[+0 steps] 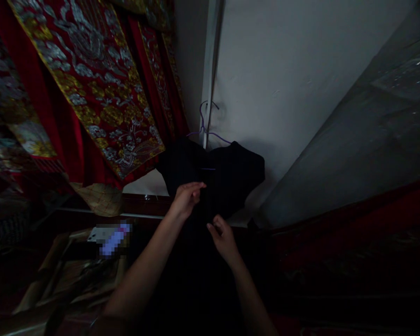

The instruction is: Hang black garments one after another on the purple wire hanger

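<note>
A very dark garment (231, 168) hangs on a thin purple wire hanger (203, 126) against the wall. My left hand (188, 198) is at the upper front of it, fingers pressed together and pinching at the cloth near the middle line. Lower and to the right, my right hand (224, 237) has its fingers curled and its thumb drawn in at the same front line. The pinched cloth is too dark to make out in detail, and the garment's lower part blends into shadow.
Red cloth with gold and silver embroidery (101, 84) hangs at the upper left, overlapping the garment's shoulder. A wooden-framed piece (38, 289) stands at lower left, with a phone (96, 234) on it. Clear plastic sheeting (402, 88) covers things on the right.
</note>
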`<state>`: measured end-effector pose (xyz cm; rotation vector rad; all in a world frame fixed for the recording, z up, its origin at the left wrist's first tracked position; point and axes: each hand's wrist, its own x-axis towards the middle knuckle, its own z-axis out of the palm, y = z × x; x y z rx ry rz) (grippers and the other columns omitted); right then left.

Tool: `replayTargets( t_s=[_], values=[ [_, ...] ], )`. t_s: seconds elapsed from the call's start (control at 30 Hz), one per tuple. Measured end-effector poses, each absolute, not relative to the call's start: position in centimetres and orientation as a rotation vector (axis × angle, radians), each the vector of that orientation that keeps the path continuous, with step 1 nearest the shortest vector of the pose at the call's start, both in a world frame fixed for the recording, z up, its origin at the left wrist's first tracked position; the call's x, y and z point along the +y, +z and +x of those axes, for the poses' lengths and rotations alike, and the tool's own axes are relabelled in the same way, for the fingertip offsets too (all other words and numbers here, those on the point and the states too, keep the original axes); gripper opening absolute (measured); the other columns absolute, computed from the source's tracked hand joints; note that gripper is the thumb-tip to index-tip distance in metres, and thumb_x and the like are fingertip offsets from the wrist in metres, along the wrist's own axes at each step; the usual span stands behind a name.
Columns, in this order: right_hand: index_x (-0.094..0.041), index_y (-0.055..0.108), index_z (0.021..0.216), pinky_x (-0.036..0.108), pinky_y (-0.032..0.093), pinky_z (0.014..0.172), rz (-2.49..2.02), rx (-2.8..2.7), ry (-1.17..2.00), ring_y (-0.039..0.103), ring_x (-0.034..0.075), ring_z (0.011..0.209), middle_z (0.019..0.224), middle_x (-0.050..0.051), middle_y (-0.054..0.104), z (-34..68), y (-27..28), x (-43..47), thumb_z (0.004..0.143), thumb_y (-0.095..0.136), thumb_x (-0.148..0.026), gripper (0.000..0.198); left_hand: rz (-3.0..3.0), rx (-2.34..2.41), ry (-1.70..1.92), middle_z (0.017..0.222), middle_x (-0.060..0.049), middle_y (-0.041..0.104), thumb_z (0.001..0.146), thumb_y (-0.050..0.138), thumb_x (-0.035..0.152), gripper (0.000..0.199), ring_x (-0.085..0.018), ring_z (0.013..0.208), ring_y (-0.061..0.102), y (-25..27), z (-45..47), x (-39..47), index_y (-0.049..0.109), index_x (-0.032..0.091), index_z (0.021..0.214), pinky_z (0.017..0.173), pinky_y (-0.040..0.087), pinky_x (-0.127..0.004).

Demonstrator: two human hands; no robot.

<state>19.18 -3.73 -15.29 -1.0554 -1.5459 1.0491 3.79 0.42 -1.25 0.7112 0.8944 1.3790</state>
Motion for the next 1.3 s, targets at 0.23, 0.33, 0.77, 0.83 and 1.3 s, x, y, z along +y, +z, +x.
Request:
replayTargets(
  t_s=[0.23,0.33,0.77,0.83,1.3],
  values=[
    [-0.022,0.044,0.075,0.026,0.037,0.059,-1.122,-1.663,1.089,0.047,0.014,0.062,0.066,-0.004,0.046,20.6,-18.3,-0.6,0.088,0.056,-0.046,0.029,0.978,0.835,1.462,0.046,0.01,0.036,0.064,0.074,0.022,0.015,-0.001,0.039,0.022,7.9,2.6,6.1,0.067,0.01,0.07,0.04,0.01,-0.018],
    [-0.022,0.053,0.08,0.027,0.042,0.062,-1.157,-1.776,1.043,0.057,0.016,0.067,0.07,-0.001,0.058,21.4,-15.9,0.3,0.085,0.06,-0.042,0.022,1.241,0.94,1.491,0.046,0.007,0.044,0.069,0.074,0.03,0.019,-0.004,0.04,0.03,6.9,2.9,5.3,0.068,0.012,0.072,0.042,0.015,-0.019],
    [-0.02,0.067,0.089,0.03,0.043,0.072,-1.008,-2.172,-0.021,0.064,0.021,0.076,0.08,0.006,0.069,18.8,7.0,6.5,0.098,0.048,-0.025,0.021,1.731,1.043,1.547,0.053,0.005,0.052,0.08,0.063,0.03,0.018,-0.008,0.047,0.046,5.2,2.5,4.9,0.054,0.017,0.071,0.047,0.031,-0.02],
    [-0.02,0.064,0.086,0.03,0.042,0.071,-0.995,-2.178,-0.098,0.063,0.021,0.074,0.076,0.005,0.067,18.2,6.6,6.9,0.098,0.048,-0.025,0.02,1.703,1.082,1.534,0.052,0.005,0.051,0.079,0.063,0.029,0.018,-0.008,0.046,0.045,4.9,2.0,5.4,0.054,0.017,0.067,0.047,0.03,-0.02],
    [-0.02,0.063,0.079,0.023,0.045,0.062,-0.721,-1.085,0.636,0.054,0.01,0.059,0.069,-0.003,0.059,27.7,7.3,7.4,0.084,0.066,-0.035,0.016,1.615,1.289,1.031,0.054,-0.001,0.061,0.072,0.069,0.025,0.017,-0.013,0.052,0.055,-6.7,2.5,4.3,0.063,0.015,0.059,0.053,0.039,-0.024]
  ],
)
